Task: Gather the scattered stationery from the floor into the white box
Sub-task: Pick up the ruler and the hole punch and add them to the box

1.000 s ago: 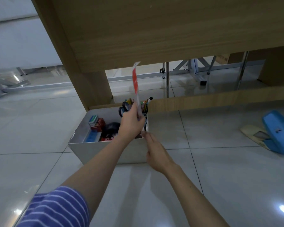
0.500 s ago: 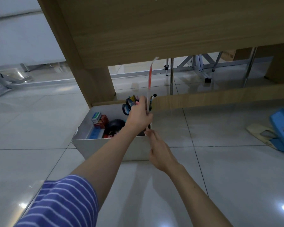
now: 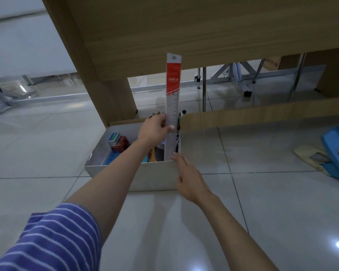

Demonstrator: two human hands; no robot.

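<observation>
from the head view, the left hand (image 3: 155, 130) pinches a ruler (image 3: 172, 106) upright, its lower end down inside the white box (image 3: 131, 178) at the right near corner. the right hand (image 3: 188, 178), fingers straight and loose, rests on that corner's edge, holding nothing. the box sits on the floor (image 3: 262, 212) tight against a wooden bench (image 3: 164, 32) leg, with bare tile to its near side. a blue hole punch (image 3: 335, 151) lies well apart at right.
</observation>
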